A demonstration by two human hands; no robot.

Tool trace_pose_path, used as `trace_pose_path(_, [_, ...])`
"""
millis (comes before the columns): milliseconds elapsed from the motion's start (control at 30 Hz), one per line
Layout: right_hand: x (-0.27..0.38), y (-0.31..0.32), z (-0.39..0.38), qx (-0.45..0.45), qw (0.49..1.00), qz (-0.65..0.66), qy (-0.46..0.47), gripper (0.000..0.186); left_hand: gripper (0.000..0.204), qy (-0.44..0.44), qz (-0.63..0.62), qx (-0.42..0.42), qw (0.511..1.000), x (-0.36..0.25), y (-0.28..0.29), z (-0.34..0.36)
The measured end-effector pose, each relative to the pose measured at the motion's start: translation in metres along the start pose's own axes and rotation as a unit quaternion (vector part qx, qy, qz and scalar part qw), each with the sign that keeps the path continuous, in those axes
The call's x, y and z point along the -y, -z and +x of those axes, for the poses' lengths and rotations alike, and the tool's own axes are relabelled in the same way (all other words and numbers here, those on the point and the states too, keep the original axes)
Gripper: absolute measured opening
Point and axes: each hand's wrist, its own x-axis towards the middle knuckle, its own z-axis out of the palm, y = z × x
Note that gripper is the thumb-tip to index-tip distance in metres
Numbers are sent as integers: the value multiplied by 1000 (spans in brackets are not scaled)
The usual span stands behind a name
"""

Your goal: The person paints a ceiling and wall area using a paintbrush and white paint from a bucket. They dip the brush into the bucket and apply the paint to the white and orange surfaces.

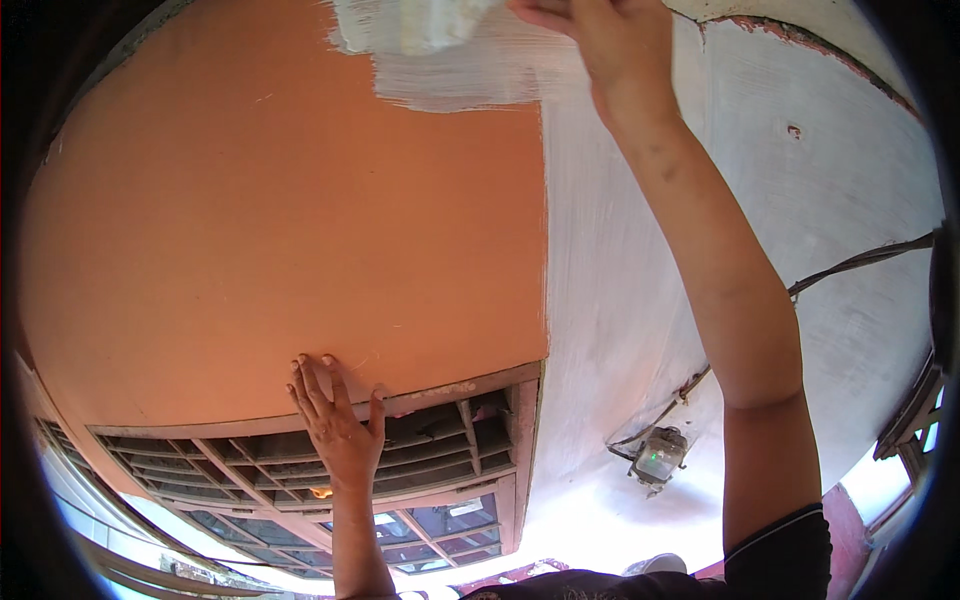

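My right hand (620, 60) reaches high to the top edge, its fingers closed and partly cut off by the frame. Beside its fingertips is a pale, blurred shape that looks like a wide paintbrush (440, 25) against the wall. Streaky white paint (460, 80) with ragged brush-stroke edges covers the top of the orange wall (300, 220). Lower down, my left hand (340, 430) is open, fingers spread and fingertips resting on the orange surface just above a wooden vent frame. It holds nothing.
Below the orange wall are slatted vents (430, 450) and window panes (450, 520). The adjoining wall (620, 280) is whitish. On it sits a small meter-like box (660, 455) with a cable (860, 262) running up right. A reddish broken edge (800, 38) lines the top right.
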Motion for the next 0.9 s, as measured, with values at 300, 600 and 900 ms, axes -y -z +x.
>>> trace_pose_path(300, [-21,-68,24,75,997,16,10,31,74,-6,-10,5,1000,-3,2,4])
trace_pose_path(600, [1,16,46,2,978,-186,93,30,74,-12,-18,5,1000,1,2,2])
trace_pose_path(900, [1,-80,18,83,981,-136,108,32,75,1,-17,8,1000,4,2,1])
